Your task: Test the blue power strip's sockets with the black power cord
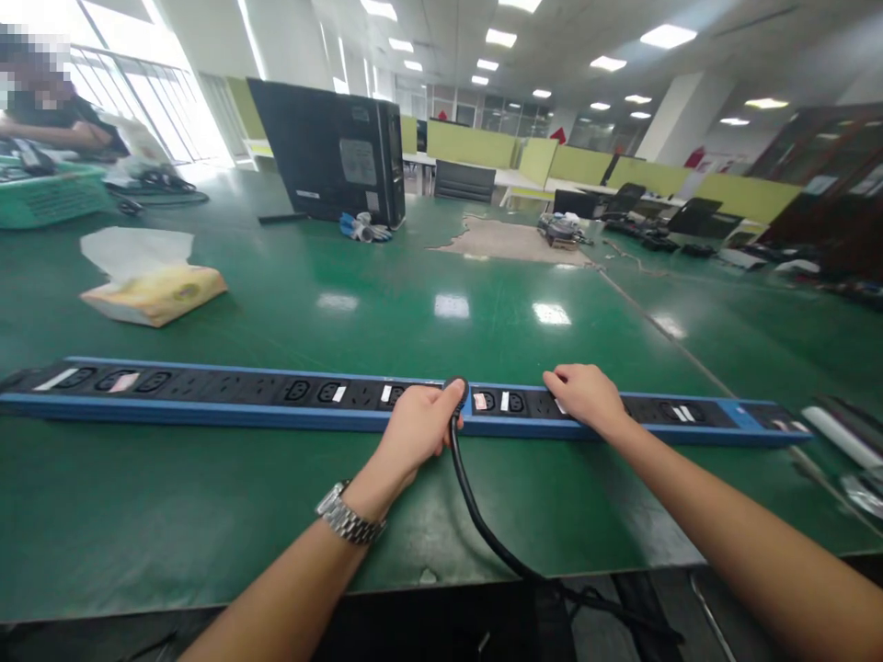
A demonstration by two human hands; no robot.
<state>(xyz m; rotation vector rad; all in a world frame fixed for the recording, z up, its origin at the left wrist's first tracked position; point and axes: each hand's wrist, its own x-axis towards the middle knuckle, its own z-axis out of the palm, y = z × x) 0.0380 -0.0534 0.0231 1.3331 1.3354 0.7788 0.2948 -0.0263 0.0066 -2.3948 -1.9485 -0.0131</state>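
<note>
A long blue and black power strip (pixel 235 386) lies across the green table in front of me. My left hand (pixel 419 421), with a metal watch (pixel 350 515) at the wrist, is closed on a black power plug (pixel 456 386) against the strip's middle. Whether the plug sits fully in a socket cannot be seen. From it a thick black cord (pixel 475 515) curves down over the table's front edge. Further right, my right hand (pixel 585 395) grips the strip, its fingers curled at the far side. Small white labels stick to several sockets.
A tissue pack (pixel 155 292) lies behind the strip at left. Further back stand a black computer tower (pixel 331 152), with gloves (pixel 364 227) by its base, and a green basket (pixel 51 198). Another person (pixel 55 110) is at far left. A blurred object (pixel 845 437) lies past the strip's right end.
</note>
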